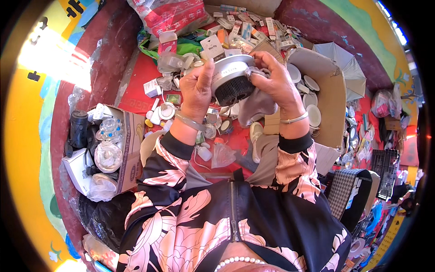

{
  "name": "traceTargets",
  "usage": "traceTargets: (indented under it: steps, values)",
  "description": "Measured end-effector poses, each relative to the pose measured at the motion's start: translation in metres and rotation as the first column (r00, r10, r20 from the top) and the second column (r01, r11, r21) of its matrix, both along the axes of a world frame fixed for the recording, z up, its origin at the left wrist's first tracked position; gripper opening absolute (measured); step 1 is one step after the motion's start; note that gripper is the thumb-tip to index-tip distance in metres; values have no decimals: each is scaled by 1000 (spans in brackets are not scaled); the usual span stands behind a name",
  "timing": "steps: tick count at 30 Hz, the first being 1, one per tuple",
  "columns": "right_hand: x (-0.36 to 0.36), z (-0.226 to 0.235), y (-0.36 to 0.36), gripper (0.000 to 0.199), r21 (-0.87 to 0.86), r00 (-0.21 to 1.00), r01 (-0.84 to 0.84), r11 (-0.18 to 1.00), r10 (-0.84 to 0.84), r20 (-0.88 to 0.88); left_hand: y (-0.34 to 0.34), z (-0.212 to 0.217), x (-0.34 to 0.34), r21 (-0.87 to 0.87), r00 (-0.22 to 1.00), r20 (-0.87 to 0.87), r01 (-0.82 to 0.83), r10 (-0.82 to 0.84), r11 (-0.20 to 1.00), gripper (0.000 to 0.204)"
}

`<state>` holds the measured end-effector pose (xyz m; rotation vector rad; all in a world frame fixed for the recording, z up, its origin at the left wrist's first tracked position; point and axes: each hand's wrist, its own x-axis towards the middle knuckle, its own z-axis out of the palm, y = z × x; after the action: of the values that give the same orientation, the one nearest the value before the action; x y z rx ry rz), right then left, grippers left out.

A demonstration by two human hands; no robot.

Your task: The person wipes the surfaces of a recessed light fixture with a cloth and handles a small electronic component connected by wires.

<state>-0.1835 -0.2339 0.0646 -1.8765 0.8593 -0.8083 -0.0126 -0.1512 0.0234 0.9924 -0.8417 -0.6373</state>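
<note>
Between my two hands is a round downlight (228,71) with a white body, a wide white rim and a black ribbed end that looks like a heat sink. It is tilted, with the black end facing down toward me. My left hand (198,88) grips its left side, thumb raised along the white body. On the other side, my right hand (277,86) is closed at the rim, and its fingers also pinch a thin clear plastic bag (257,106). That bag hangs down below the light. The fingertips behind the light are hidden.
Small boxes (247,31) lie piled at the far side. An open carton (335,86) on the right holds round white lamps (312,115). Another carton (131,136) stands left with wrapped glassy items. Red cloth (176,102) under scattered fittings covers the middle.
</note>
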Motion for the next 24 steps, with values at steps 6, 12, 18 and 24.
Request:
traceTargets:
  steps: [6,12,18,24]
  values:
    - [19,2,15,41,-143,991,99,985,-111,-79,0,-9,9,102,999,-13,-50,51,994,42]
    - [24,-15,13,40,-194,993,120,974,-114,41,-2,-10,8,90,999,-8,-53,54,995,43]
    - [27,-17,15,34,-118,989,145,982,-140,52,-2,-6,2,91,994,32,-108,106,990,49]
    - [25,-27,9,27,-332,961,259,907,-276,-5,-3,-4,0,126,980,122,-171,156,977,48]
